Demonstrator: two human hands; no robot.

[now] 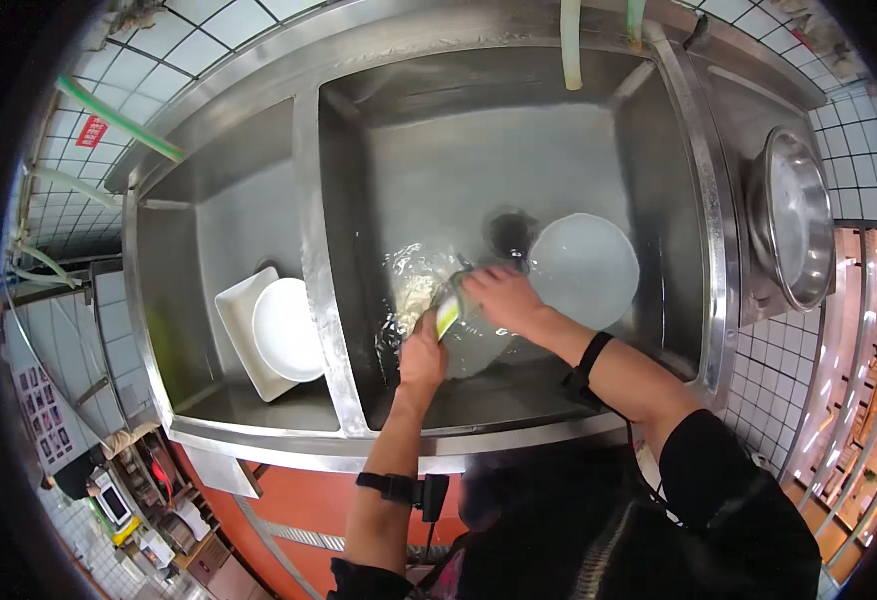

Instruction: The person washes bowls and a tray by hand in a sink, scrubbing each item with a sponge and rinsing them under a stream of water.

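Observation:
Over the large steel sink (518,140), my left hand (423,355) is closed around a green-and-white item (447,316), too small to name. My right hand (502,297) has its fingers against the upper end of the same item, beside a greyish part that I cannot make out. Just left of both hands, pale material (415,292) lies in rippling, splashing water. To the right of my right hand, a round white plate or bowl (585,270) rests in the sink. The fingertips of my left hand are partly hidden.
In the smaller left basin, a white round dish (288,330) leans on a rectangular white tray (241,310). A steel bowl (796,220) stands on the right ledge. Hoses (570,45) hang over the back edge. A steel divider (315,230) separates the basins.

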